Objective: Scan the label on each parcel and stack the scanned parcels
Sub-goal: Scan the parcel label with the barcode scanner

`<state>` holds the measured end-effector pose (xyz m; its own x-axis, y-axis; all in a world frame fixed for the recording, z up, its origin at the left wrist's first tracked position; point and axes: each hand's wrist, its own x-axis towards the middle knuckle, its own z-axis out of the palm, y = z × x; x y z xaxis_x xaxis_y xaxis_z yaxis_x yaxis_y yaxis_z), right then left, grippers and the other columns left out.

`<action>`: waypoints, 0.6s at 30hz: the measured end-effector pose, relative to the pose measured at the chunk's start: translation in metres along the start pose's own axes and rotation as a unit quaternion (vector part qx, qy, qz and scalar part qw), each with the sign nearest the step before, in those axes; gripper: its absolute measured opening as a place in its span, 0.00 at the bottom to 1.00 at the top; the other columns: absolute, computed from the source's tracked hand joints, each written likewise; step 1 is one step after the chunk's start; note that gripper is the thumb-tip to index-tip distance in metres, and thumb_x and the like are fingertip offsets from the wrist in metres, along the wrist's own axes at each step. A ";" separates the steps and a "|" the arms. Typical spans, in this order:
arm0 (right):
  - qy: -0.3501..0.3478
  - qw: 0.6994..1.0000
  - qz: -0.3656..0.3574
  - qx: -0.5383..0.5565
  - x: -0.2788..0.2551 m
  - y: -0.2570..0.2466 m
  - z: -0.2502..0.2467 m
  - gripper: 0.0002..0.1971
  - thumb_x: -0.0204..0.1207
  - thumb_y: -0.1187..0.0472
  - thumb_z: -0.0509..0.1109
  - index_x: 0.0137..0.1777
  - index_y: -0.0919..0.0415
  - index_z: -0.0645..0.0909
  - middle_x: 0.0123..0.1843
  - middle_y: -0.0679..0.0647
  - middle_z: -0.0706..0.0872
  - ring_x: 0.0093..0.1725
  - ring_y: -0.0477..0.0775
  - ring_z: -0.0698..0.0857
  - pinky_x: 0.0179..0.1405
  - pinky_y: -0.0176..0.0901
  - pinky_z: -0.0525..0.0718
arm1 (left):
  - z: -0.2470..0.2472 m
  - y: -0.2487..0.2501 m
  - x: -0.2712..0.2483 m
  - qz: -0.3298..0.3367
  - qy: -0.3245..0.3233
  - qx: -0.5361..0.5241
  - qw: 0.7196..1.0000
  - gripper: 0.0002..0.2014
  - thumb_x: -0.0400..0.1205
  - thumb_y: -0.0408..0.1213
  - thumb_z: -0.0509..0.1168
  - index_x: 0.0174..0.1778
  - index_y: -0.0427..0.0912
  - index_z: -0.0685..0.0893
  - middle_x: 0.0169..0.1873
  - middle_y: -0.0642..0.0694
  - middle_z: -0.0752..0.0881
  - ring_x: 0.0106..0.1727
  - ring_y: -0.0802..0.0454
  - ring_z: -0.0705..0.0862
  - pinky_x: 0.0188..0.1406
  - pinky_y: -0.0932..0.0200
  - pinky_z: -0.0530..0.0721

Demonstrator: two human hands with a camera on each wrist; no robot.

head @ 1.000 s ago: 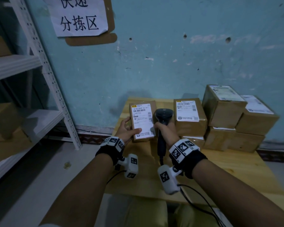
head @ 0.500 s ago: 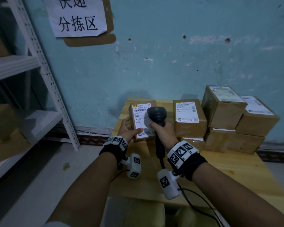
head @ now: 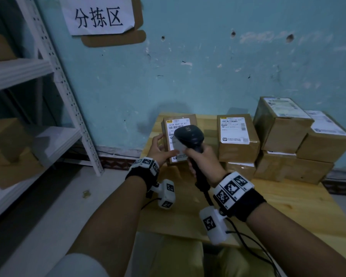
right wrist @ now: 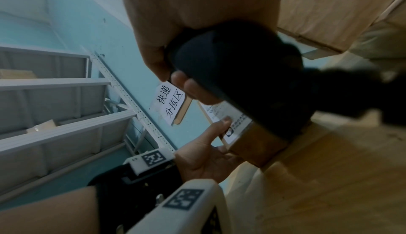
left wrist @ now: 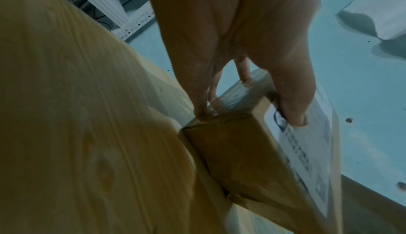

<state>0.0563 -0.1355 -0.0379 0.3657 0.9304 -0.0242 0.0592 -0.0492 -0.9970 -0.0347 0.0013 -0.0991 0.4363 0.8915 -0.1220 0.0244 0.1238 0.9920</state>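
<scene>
A small brown parcel (head: 190,120) with a white label stands tilted on the wooden table (head: 288,212), label facing me. My left hand (head: 161,149) grips its left side, thumb on the label; the left wrist view shows the parcel (left wrist: 237,154) pinched between thumb (left wrist: 292,98) and fingers. My right hand (head: 203,158) grips a black barcode scanner (head: 189,134), whose head covers the middle of the label. In the right wrist view the scanner (right wrist: 237,74) hangs just over the label (right wrist: 232,128).
A stack of labelled brown parcels (head: 238,136) stands right of the held one, with larger boxes (head: 282,124) piled against the blue wall. A white metal shelf rack (head: 68,96) with boxes stands at left. The scanner cable (head: 248,242) trails off the table's near edge.
The scanner has moved left and up from beside the parcel to over its label. My left hand has kept the parcel tilted in place.
</scene>
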 end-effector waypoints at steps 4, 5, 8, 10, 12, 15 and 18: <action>-0.014 1.000 -0.008 0.016 -0.006 -0.001 0.003 0.05 0.78 0.64 0.67 0.42 0.60 0.75 0.23 0.54 0.73 0.16 0.48 0.70 0.15 0.36 0.69 | 0.000 -0.002 -0.002 0.009 0.000 0.022 1.000 0.46 0.65 0.27 0.78 0.76 0.49 0.61 0.65 0.32 0.80 0.67 0.37 0.80 0.62 0.41 0.82; -0.018 1.000 -0.012 0.016 -0.007 -0.001 0.004 0.05 0.78 0.64 0.67 0.41 0.60 0.75 0.23 0.54 0.73 0.16 0.49 0.70 0.15 0.35 0.69 | -0.001 -0.002 -0.003 0.009 -0.004 0.025 1.000 0.48 0.63 0.30 0.80 0.76 0.49 0.61 0.65 0.33 0.80 0.67 0.38 0.80 0.64 0.38 0.81; -0.017 1.000 -0.017 0.017 -0.009 0.000 0.006 0.06 0.78 0.64 0.66 0.39 0.60 0.74 0.23 0.56 0.72 0.15 0.50 0.69 0.14 0.35 0.68 | -0.001 -0.002 -0.005 0.007 -0.010 0.028 1.000 0.58 0.48 0.44 0.85 0.74 0.54 0.62 0.64 0.35 0.82 0.66 0.38 0.81 0.63 0.35 0.81; -0.017 1.000 -0.015 0.014 -0.009 0.000 0.006 0.07 0.78 0.64 0.66 0.39 0.61 0.74 0.23 0.57 0.72 0.16 0.52 0.69 0.14 0.36 0.68 | -0.001 -0.002 -0.004 0.010 -0.007 0.029 1.000 0.60 0.43 0.49 0.83 0.74 0.55 0.62 0.63 0.36 0.82 0.64 0.40 0.81 0.62 0.37 0.82; -0.015 1.000 -0.016 0.009 -0.008 0.000 0.005 0.08 0.78 0.63 0.66 0.38 0.60 0.75 0.23 0.58 0.71 0.18 0.54 0.69 0.16 0.38 0.68 | -0.001 -0.002 -0.004 0.016 -0.010 0.030 0.999 0.55 0.53 0.43 0.83 0.75 0.53 0.61 0.63 0.35 0.82 0.65 0.39 0.81 0.61 0.38 0.82; -0.012 1.000 -0.013 0.002 -0.008 0.001 0.004 0.10 0.78 0.61 0.66 0.34 0.58 0.75 0.23 0.58 0.71 0.19 0.55 0.70 0.20 0.40 0.69 | -0.003 -0.004 -0.002 0.027 -0.020 0.041 0.999 0.45 0.68 0.29 0.77 0.77 0.49 0.59 0.65 0.33 0.81 0.66 0.38 0.81 0.61 0.38 0.83; -0.017 1.000 -0.006 0.002 -0.008 0.001 0.005 0.08 0.78 0.60 0.66 0.36 0.58 0.75 0.24 0.57 0.71 0.19 0.55 0.69 0.20 0.41 0.69 | -0.004 -0.002 -0.002 0.027 -0.022 0.053 0.998 0.45 0.69 0.31 0.77 0.77 0.50 0.58 0.69 0.36 0.77 0.69 0.42 0.77 0.65 0.38 0.80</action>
<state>0.0487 -0.1413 -0.0395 0.3325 0.9430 -0.0155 0.0593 -0.0373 -0.9975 -0.0391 0.0008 -0.1011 0.4778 0.8758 -0.0692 0.0943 0.0271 0.9952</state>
